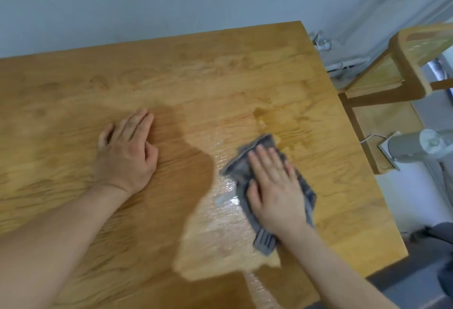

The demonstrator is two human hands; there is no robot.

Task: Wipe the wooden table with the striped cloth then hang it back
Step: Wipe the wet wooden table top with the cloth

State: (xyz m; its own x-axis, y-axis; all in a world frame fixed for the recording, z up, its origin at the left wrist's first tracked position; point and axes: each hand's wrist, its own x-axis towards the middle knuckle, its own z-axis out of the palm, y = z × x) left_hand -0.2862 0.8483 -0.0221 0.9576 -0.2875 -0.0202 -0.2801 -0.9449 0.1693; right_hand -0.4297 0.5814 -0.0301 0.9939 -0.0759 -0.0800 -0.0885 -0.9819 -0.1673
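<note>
The striped cloth [269, 181] reads as a light, limp textile, probably damp judging by the glossy film around it. It should fold and bunch under any pressure and offers no stiff edge. For wiping, the flat palm on top is the sound hold; for lifting, a pinch at the free corner beyond the fingertips or at the tab-like end below the wrist looks most practical, since both stick out clear of the hand.

The cloth is grey-blue with faint darker bands, crumpled into an irregular pad. Motion blur softens the pattern, so stripe detail cannot be read closely.

The right hand [274, 186] lies directly on the cloth, fingers extended and close together, palm down — pressing, not gripping. Cloth shows on both sides of the hand, ahead of the fingers and behind the heel of the palm.

To the thumb side of the right hand, the wooden table [220, 68] carries a wet sheen that also runs back alongside the forearm. Past that patch, the left hand [127, 149] rests flat on dry wood, fingers spread a little, holding nothing — it appears to act as a brace.

On the little-finger side of the right hand the table edge falls away, and a wooden chair [416, 63] stands well apart beyond it. No hook or rail for hanging the cloth is in view.
</note>
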